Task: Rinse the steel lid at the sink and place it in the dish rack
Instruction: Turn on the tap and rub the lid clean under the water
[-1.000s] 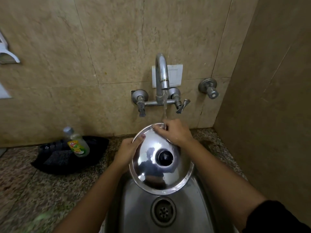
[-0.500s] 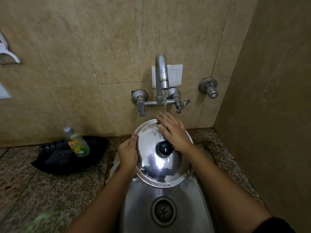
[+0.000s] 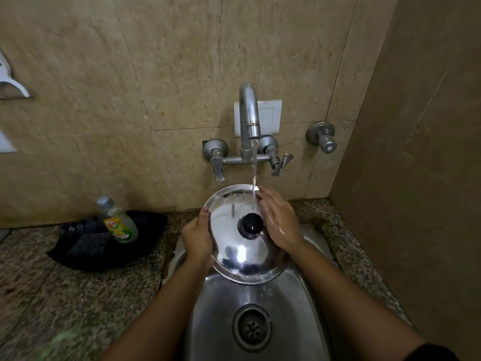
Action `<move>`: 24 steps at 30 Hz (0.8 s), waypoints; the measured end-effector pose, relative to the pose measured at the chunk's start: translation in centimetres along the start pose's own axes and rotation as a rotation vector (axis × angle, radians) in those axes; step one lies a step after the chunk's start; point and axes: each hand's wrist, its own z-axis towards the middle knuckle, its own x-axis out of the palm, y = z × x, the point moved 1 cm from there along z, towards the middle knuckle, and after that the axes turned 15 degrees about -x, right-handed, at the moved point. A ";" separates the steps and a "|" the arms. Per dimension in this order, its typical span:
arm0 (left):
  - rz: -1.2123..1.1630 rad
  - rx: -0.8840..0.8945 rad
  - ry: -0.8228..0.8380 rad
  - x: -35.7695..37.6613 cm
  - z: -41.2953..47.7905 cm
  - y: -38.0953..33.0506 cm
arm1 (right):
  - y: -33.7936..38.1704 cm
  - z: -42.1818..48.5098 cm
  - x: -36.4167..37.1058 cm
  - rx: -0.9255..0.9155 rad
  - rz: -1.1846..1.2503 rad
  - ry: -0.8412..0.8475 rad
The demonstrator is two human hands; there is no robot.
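A: Steel lid [image 3: 243,252] was up over the sink [image 3: 216,321], tilted toward the camera, black knob [image 3: 251,224] facing us, right under the tap [image 3: 249,118] w/ water hitting its upper edge

B: Who had it?

A: Left hand [image 3: 196,237] clamped the lid's left rim, thumb on top, fingers wrapped behind. Right hand [image 3: 279,222] lay flat on the right side of the lid, palm down, fingers spread out & wet, not closed round anything, tips up by the stream

B: Sink itself?

A: Drain [image 3: 252,327] sat below the lid, near edge of frame, wet basin. Granite counter [image 3: 52,295] on both sides

B: Anything else on the counter?

A: Dish soap bottle [image 3: 118,221] leaning on a black tray [image 3: 104,254] well left of the sink, dark scrubber in it. Separate valve [image 3: 322,138] on the wall to the right of the tap, beige tiles all round
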 end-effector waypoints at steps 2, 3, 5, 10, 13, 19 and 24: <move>-0.001 0.013 0.012 0.3 -0.3 0.3 | 0.4 2.1 -0.4 -0.003 0.005 0.140; -0.005 0.019 0.008 0.4 -0.5 0.3 | 0.8 3.1 -0.5 -0.007 -0.008 0.237; -0.026 0.011 0.008 0.8 -0.7 0.4 | 2.5 4.2 0.0 -0.001 -0.171 0.396; -0.140 -0.045 0.120 1.1 -0.2 0.3 | 7.8 0.1 4.1 -0.337 -0.610 0.365; -0.150 -0.082 0.078 0.0 0.3 -0.1 | 6.2 -4.0 3.6 -0.556 -0.396 0.312; -0.009 -0.003 -0.017 -2.1 0.7 0.0 | -1.4 -7.2 -0.2 -0.423 -0.269 0.265; 0.115 0.059 0.067 -1.4 0.3 0.7 | -1.5 -1.5 -1.4 -0.205 -0.225 0.251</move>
